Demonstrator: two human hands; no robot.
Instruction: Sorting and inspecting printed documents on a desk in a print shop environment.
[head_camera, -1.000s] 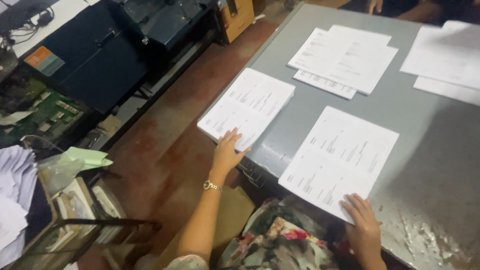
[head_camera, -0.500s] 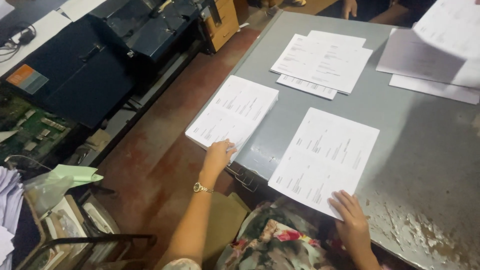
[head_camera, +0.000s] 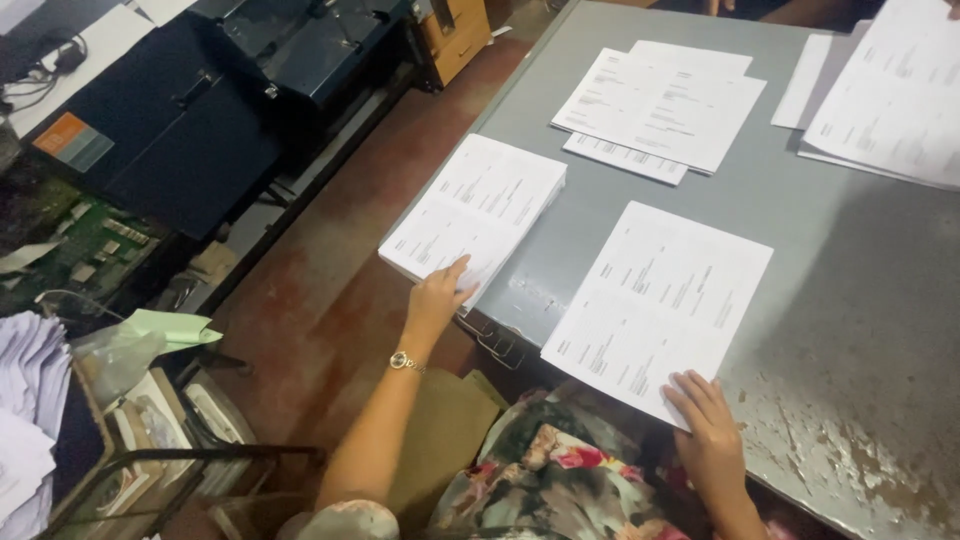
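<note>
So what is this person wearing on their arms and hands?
Both forearms are bare, with no sleeves reaching them and no gloves. The left hand has a small gold-coloured wristwatch at the wrist. The right hand shows no watch or ring that I can make out.

This was a print shop or paper-handling workroom. A grey metal table (head_camera: 850, 300) with chipped paint carried several stacks of printed sheets (head_camera: 475, 215) laid out in rows. Beside it stood dark machines (head_camera: 180, 130) with cables, and a green circuit board (head_camera: 85, 235) lay exposed near them. A wire rack (head_camera: 130, 470) at the lower left held more piles of paper, and the floor (head_camera: 330, 290) was worn red concrete.
</note>
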